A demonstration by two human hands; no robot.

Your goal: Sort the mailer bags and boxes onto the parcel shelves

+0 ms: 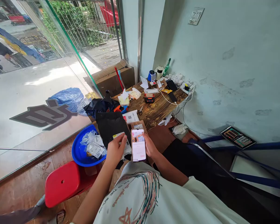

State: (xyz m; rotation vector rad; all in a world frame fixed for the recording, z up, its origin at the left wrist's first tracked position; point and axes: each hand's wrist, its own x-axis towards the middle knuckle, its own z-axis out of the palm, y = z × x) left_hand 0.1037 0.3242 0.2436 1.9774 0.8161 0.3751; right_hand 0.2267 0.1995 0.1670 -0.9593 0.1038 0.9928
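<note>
A smartphone (138, 151) with a lit, mostly white and pink screen is held upright in front of my shirt. My right hand (149, 146) grips it along its right edge, thumb over the screen. To the left of the phone is my left hand (116, 148), fingers loosely bent and apart, with nothing visible in it. Beneath its fingers lies a black plastic parcel (110, 123) with a white label (127, 146), partly covered by the hand. A small brown cardboard box (144, 126) sits just behind the phone.
The wooden table (160, 110) bears scissors (140, 111), an orange-black device (149, 98), papers and cables. A blue basin (78, 155) of plastic packaging and a red stool (62, 185) stand at left. A glass panel borders the table; another person's foot (60, 216) shows bottom left.
</note>
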